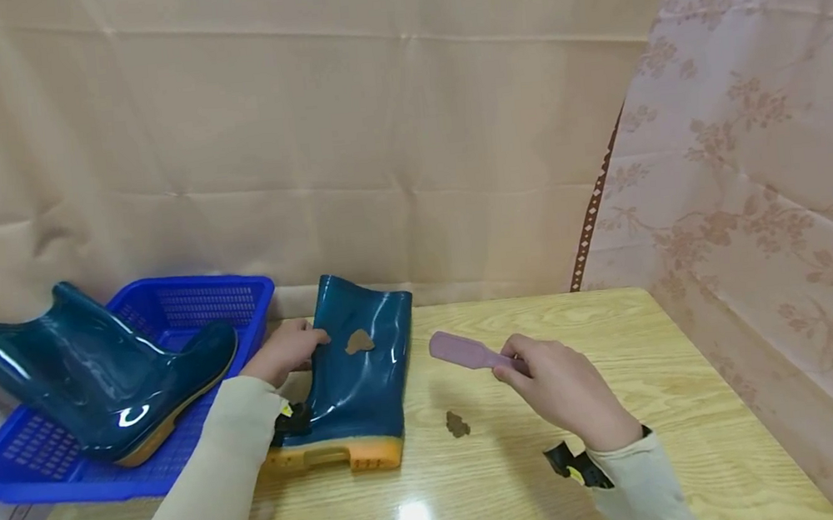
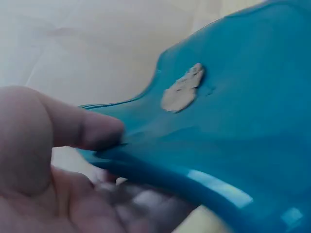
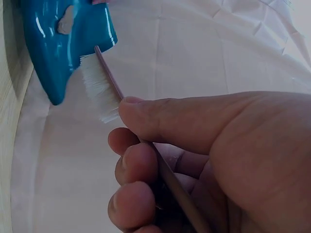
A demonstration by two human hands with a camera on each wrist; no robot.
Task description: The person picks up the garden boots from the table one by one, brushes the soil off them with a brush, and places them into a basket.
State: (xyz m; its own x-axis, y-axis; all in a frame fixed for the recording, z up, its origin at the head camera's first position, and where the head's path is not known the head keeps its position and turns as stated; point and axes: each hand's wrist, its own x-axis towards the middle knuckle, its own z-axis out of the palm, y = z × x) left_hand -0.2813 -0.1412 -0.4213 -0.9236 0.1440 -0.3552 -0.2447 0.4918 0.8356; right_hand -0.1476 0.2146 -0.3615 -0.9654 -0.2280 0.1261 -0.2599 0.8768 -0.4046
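Observation:
A dark teal rubber boot (image 1: 356, 383) lies on the table with its tan sole toward me and a brown mud patch (image 1: 360, 342) on its shaft. My left hand (image 1: 286, 352) grips the shaft's left side, thumb on top and fingers underneath, as the left wrist view shows. In my right hand (image 1: 559, 376) is a mauve brush (image 1: 463, 350), pinched by its handle between thumb and fingers. White bristles (image 3: 98, 87) face down from its head, which is held to the right of the boot, apart from it.
At the left stands a blue plastic basket (image 1: 249, 289) with a second teal boot (image 1: 118, 372) lying in it, its shaft jutting over the rim. A small brown clump (image 1: 457, 423) lies on the wooden table (image 1: 671, 403). Beige cloth (image 1: 404, 127) hangs behind the table.

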